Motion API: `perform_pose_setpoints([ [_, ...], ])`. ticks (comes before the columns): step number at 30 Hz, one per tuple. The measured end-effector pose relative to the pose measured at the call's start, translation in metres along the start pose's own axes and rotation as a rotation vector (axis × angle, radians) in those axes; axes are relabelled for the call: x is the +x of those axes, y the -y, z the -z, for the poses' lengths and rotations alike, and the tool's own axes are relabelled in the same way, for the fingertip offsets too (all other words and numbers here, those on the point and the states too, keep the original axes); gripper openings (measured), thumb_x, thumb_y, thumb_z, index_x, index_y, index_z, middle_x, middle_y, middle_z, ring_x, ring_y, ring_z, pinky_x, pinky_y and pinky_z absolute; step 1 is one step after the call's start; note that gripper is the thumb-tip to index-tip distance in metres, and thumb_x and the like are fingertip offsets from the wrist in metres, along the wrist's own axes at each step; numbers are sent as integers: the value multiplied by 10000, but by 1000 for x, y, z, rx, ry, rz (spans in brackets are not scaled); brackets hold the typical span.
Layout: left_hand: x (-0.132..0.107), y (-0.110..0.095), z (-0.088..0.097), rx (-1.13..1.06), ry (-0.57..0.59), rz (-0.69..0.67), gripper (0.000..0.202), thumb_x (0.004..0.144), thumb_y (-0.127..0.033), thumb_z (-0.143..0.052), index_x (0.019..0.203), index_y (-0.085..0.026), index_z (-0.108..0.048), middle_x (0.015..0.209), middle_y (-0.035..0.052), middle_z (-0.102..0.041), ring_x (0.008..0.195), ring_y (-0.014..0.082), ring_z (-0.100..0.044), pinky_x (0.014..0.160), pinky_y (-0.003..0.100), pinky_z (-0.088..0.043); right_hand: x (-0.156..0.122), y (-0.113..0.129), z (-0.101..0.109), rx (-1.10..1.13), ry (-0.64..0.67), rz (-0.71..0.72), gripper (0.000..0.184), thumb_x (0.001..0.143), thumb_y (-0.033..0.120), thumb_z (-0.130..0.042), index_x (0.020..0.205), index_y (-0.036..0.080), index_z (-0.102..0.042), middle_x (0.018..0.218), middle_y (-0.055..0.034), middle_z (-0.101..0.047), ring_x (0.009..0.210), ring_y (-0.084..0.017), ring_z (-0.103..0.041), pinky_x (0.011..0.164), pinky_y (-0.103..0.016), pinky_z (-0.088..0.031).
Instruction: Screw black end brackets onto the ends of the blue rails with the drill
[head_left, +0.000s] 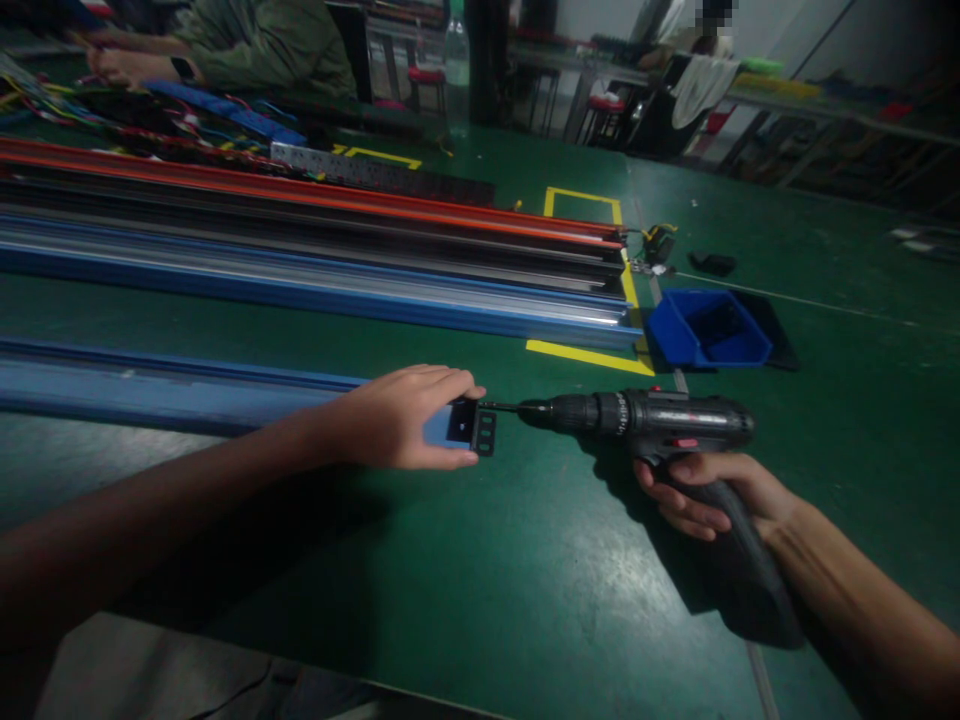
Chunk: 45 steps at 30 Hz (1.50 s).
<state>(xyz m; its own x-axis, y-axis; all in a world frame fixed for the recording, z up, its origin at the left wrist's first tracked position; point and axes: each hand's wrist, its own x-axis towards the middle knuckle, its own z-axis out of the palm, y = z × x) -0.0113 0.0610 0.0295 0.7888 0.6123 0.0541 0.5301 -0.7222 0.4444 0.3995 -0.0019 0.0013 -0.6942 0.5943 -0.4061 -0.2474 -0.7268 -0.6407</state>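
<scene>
My left hand (pixel 405 418) is wrapped over the end of a long blue rail (pixel 172 392) lying on the green table, fingers pressing a small black end bracket (pixel 480 430) against it. My right hand (pixel 709 492) grips the handle of a black cordless drill (pixel 660 420). The drill lies level, and its bit tip touches the bracket from the right.
Several long rails, blue, grey, black and orange (pixel 315 260), lie stacked across the table behind. A blue bin (pixel 709 328) stands at right beside yellow tape marks (pixel 592 355). Another person (pixel 247 45) works at the far left amid coloured wires. A clear bottle (pixel 457 60) stands at the back.
</scene>
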Motion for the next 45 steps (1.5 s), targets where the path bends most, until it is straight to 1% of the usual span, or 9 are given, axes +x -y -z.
perform_pose_setpoints([
  [9,0,1,0,4,-16,-20,570,894,-578,-690,1276,-174,-563,1180,88,-688,1094,241,-667,960,346,-481,1,0,3,-8,26,11,245,902,204,-633,1067,72,-757,771,-56,-658,388,-14,-381,466,-168,-500],
  [19,-1,0,0,-9,8,22,576,888,-588,-687,1285,-196,-543,1177,76,-683,1092,242,-665,958,350,-471,2,-1,9,-10,91,6,337,927,223,-634,1204,61,-736,909,-138,-731,416,-9,-426,494,-170,-507],
  [24,-1,0,1,-13,25,29,577,890,-583,-686,1295,-198,-541,1191,78,-680,1100,245,-664,971,356,-467,3,-2,10,2,140,30,341,948,215,-615,1221,45,-726,976,-175,-743,436,-7,-434,518,-166,-516],
  [29,-1,1,0,-6,7,13,585,892,-585,-686,1297,-187,-545,1201,88,-681,1108,244,-663,972,355,-471,4,-2,9,8,164,39,323,962,205,-601,1205,36,-728,971,-166,-739,438,0,-415,532,-158,-522],
  [35,-1,1,-1,-1,-1,4,589,887,-580,-697,1296,-181,-551,1195,89,-684,1099,242,-667,964,354,-475,4,0,7,-16,143,33,277,949,220,-621,1115,32,-741,929,-136,-714,436,-4,-407,525,-166,-526],
  [45,-1,1,0,5,0,1,571,896,-571,-692,1288,-182,-547,1191,82,-681,1095,236,-665,962,351,-472,4,0,8,-26,141,36,267,948,217,-627,1108,32,-735,902,-116,-704,436,-6,-412,518,-173,-517],
])
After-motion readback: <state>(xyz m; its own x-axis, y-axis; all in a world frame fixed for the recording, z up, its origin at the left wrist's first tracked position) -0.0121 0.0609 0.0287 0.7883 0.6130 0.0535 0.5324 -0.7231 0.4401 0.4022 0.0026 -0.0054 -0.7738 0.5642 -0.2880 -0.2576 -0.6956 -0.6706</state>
